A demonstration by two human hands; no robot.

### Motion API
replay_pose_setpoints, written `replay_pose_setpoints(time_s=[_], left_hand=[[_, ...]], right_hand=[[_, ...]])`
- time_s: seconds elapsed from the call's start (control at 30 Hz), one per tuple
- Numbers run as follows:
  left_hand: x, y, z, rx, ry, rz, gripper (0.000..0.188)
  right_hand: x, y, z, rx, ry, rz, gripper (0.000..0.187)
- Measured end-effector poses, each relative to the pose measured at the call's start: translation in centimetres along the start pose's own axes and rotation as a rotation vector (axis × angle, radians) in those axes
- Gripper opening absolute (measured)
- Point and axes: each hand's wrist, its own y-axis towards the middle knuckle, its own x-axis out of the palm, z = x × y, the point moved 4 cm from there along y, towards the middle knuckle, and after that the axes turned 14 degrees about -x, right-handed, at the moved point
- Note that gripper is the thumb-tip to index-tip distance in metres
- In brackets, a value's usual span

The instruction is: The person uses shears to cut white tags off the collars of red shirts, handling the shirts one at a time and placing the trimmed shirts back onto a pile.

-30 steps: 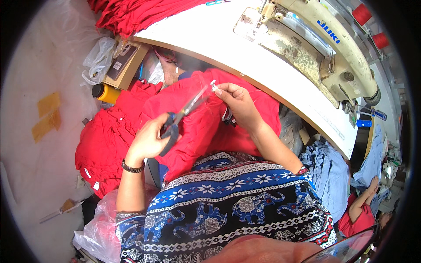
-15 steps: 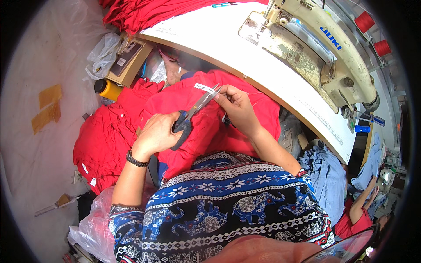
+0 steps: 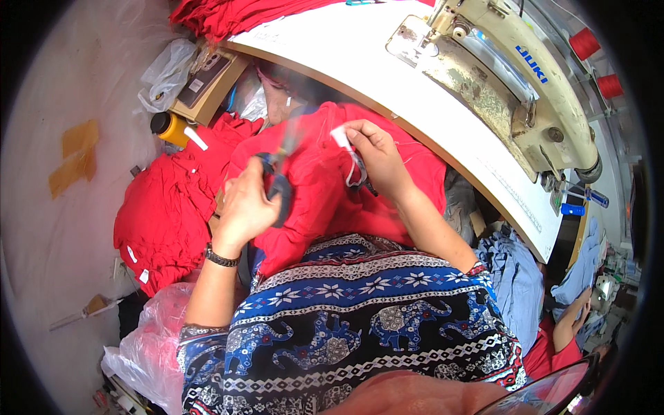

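Note:
My left hand [image 3: 243, 207], with a dark watch at its wrist, is closed round the dark handles of a pair of scissors [image 3: 278, 181]. The blades are smeared by motion and point up over the red cloth [image 3: 304, 228] on my lap. Between thumb and fingertips, my right hand [image 3: 377, 155] pinches a white label strip [image 3: 341, 136]. A loop of white and dark strip [image 3: 357, 173] hangs below that hand. At the left, next to the yellow bottle [image 3: 178, 131], shows a separate small white label [image 3: 196, 137]; whether it lies on the cloth or is in the air I cannot tell.
Ahead is a white table [image 3: 332, 52] bearing a sewing machine [image 3: 498, 90] and more red cloth [image 3: 235, 15]. A red heap [image 3: 162, 214] lies left, beside a cardboard box [image 3: 220, 86]. Blue cloth [image 3: 515, 283] lies right; another person's arm [image 3: 570, 325] shows beyond.
The scissors have swung left, away from my right hand. The label piece that stuck out past the blades is gone from there, and a white piece now shows near the yellow bottle.

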Motion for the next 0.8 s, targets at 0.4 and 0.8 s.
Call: replay_pose_setpoints(time_s=[0.4,0.8], left_hand=[[2.1,-5.8,-1.1,0.079,0.091,-0.249,0.033],[3.7,-6.7,-3.8,0.067,-0.246,-0.255,0.016]], right_hand=[[-1.5,3.3,0.3,-0.530,-0.905,-0.454,0.024],[-3.5,6.4,-3.6,-0.449,-0.631,-0.167,0.032]])
